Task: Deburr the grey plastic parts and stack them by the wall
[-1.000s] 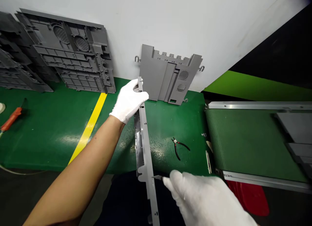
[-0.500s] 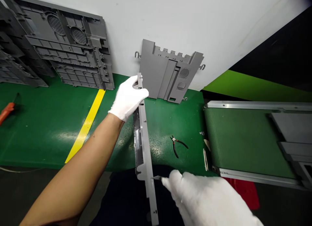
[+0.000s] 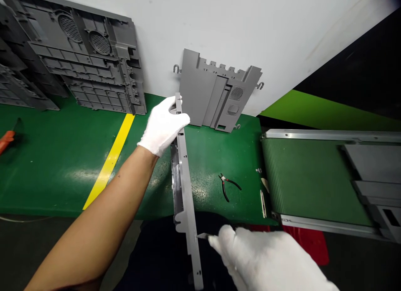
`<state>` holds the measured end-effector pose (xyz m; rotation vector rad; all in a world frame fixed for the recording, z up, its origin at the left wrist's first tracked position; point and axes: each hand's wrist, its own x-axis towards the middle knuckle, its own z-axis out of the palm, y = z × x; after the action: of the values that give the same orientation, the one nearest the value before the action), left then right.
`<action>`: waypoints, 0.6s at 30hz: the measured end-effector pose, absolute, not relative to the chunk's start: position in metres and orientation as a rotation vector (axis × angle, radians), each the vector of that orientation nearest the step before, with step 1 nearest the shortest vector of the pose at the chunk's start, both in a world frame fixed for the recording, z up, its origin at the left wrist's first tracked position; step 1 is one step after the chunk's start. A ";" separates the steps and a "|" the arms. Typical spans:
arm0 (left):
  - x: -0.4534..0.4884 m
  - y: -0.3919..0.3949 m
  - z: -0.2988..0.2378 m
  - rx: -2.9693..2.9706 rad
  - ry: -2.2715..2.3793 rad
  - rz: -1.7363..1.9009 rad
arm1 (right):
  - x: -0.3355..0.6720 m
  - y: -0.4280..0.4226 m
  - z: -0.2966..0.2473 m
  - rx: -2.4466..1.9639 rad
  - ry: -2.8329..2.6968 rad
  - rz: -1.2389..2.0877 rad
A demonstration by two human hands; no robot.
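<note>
My left hand (image 3: 163,126), in a white glove, grips the far end of a long grey plastic panel (image 3: 184,186) held on edge over the green table (image 3: 56,165). My right hand (image 3: 266,257), also gloved, is closed on a small blade (image 3: 202,236) whose tip touches the panel's near edge. The panel runs from the left hand down to the bottom of the view.
Grey moulded panels (image 3: 94,61) lean on the white wall at the left, and a smaller panel (image 3: 216,92) leans behind my left hand. Black pliers (image 3: 228,186) lie on the table. A green conveyor belt (image 3: 310,178) carrying grey parts (image 3: 376,174) runs to the right. An orange-handled tool (image 3: 6,139) lies far left.
The blade tip has slid a little nearer along the panel's edge. The view has shifted slightly right, and the grey parts on the conveyor have moved nearer the left.
</note>
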<state>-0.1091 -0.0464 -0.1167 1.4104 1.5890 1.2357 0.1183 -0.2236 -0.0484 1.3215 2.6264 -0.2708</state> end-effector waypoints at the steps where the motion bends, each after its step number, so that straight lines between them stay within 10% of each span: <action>1: -0.109 -0.046 -0.117 1.408 1.592 1.237 | 0.119 -0.224 -0.048 1.310 2.636 -0.284; 18: -0.106 -0.046 -0.114 1.414 1.592 1.240 | 0.123 -0.225 -0.050 1.326 2.579 -0.485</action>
<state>-0.1059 -0.0462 -0.1141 1.4140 1.5924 1.2404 0.1229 -0.2249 -0.0503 1.3265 2.5792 -0.4846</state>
